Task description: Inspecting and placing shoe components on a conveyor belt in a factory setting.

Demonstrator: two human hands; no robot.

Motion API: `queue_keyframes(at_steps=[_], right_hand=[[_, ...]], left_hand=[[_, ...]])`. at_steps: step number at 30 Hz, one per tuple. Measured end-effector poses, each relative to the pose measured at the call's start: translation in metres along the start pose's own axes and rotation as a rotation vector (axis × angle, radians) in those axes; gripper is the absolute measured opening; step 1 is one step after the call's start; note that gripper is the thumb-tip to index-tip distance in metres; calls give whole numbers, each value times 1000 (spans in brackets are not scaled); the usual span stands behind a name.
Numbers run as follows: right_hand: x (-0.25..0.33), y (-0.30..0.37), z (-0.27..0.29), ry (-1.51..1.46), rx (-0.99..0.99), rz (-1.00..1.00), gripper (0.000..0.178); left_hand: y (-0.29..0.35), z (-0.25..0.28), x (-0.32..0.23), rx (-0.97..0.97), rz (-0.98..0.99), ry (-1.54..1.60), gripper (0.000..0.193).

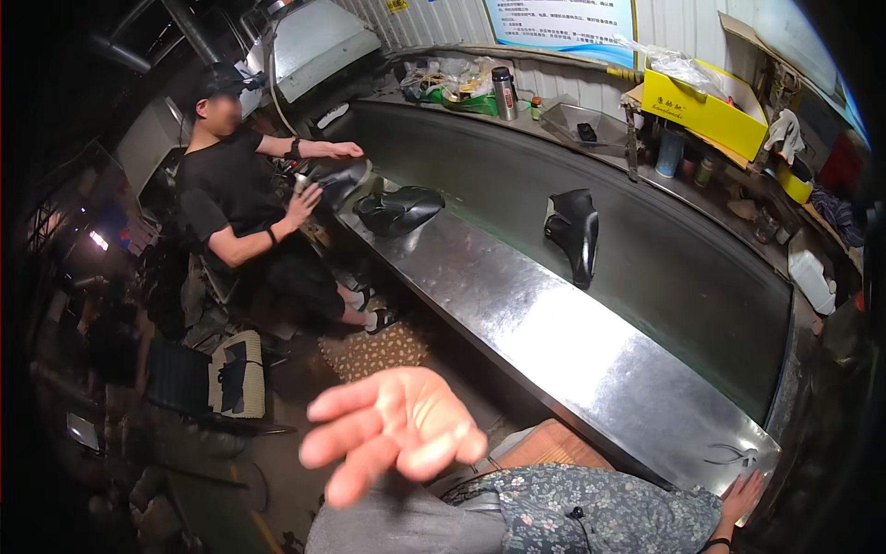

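Note:
My left hand (392, 434) is raised in the air with the palm turned up and the fingers spread, holding nothing. At the lower right, my right hand (740, 499) lies with its fingers stretched out on the end of the shiny metal bench (517, 319). Just beyond its fingertips rests a pair of pliers (734, 454). A black shoe upper (574, 238) lies on the dark green belt surface (683, 305) behind the bench. More black shoe uppers (399, 210) sit together at the bench's far left end.
A person (226, 185) in dark clothes sits at the far left, both hands at a dark shoe piece (341, 183). Along the back stand a steel flask (504, 93), a metal tray (581, 125) and a yellow box (706, 106). A cushioned chair (242, 374) stands left.

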State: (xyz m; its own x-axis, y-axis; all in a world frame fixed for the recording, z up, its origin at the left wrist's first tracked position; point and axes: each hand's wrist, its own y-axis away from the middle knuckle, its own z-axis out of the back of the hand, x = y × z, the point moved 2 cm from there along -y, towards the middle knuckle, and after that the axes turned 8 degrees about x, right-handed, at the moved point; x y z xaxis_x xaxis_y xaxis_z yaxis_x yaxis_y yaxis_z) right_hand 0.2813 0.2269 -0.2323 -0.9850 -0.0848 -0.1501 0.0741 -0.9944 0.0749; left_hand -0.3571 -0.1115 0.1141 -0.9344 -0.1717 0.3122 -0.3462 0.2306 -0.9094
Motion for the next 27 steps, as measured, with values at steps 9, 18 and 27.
queue_keyframes(at_steps=[9, 18, 27], right_hand=[[8, 2, 7, -22, -11, -21, 58], [5, 2, 6, -30, 3, -8, 58], [5, 2, -1, -29, -55, 32, 60]], left_hand=[[-38, 12, 3, -91, -86, -93, 29], [-41, 17, 0, 320, 116, -121, 27], [-65, -3, 20, 18, 183, -137, 88]])
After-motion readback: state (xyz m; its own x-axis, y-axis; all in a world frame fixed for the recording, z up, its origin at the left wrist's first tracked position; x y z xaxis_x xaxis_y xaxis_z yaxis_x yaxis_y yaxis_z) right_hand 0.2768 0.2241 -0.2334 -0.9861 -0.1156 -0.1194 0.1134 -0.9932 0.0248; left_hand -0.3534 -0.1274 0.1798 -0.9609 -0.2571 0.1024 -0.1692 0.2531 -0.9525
